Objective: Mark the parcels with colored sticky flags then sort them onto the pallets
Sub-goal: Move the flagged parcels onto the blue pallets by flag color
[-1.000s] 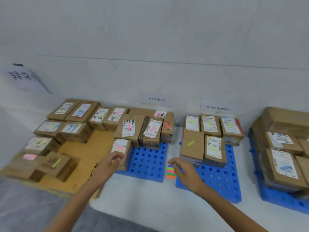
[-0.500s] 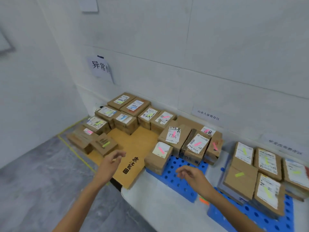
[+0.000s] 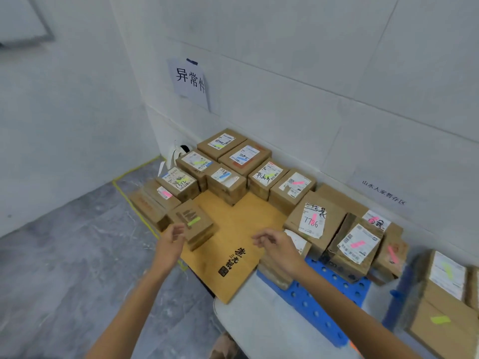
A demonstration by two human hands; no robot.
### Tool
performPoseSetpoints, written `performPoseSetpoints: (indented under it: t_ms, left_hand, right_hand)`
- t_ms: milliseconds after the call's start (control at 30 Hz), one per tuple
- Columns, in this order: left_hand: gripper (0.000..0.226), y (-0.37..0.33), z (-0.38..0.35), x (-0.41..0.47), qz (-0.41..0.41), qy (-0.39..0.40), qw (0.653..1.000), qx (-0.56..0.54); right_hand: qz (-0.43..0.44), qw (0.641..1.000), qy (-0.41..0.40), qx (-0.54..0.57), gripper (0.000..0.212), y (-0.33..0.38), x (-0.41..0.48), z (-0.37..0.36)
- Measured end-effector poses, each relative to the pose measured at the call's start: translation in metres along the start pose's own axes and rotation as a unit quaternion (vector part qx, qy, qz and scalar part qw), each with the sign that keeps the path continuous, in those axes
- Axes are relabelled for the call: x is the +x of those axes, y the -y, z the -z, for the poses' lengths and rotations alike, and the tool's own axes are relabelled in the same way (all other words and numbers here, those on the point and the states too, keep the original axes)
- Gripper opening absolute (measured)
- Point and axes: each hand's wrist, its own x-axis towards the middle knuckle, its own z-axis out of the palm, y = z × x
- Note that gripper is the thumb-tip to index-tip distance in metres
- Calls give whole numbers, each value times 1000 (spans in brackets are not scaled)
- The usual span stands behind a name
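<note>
Empty hands over flagged parcels — a mix-up is the main risk

The nearest parcel, with a green flag on top, sits askew on another box at the front-left of the cardboard sheet. The left hand hovers just beside it and the right hand hangs above the sheet, the fingers of both loosely curled and gripping nothing. A one-handed pull could, I judge, drag the top box off its stack. With pink, green and blue flags mingled on one sheet, a parcel could also easily go to the wrong pallet. Counted: at least ten parcels on the sheet, at least six on the blue pallet, at least two more at the right edge — plus two hands, one large wall sign and one smaller sign.
</note>
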Motion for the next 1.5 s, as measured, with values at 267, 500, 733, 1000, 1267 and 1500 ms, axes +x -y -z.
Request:
performPoseSetpoints:
  t_ms: [267,500,733,1000,1267,1500]
  left_hand:
    - [45,15,5,100,162,41,986,-27]
    - [9,30,0,142,228,170,958,-26]
    - [26,34,10,172,163,116,980,-1]
    - [21,-41,-30,186,-32,135,989,-52]
    - [35,-113,-109,146,-116,272,948,-113]
    - [34,-154,-195,57,-151,403,899,-82]
  right_hand:
    - [-99,984,129,-69,41,21,154,-104]
    - [-133,958,186,-172,63,-30,214,-183]
    - [-171,984,46,-10,46,-8,218,-166]
    - [-90,974,-154,139,31,27,188,-83]
    - [-85,936,-293,173,39,10,112,20]
    - [-120,890,-351,265,50,-26,1,82]
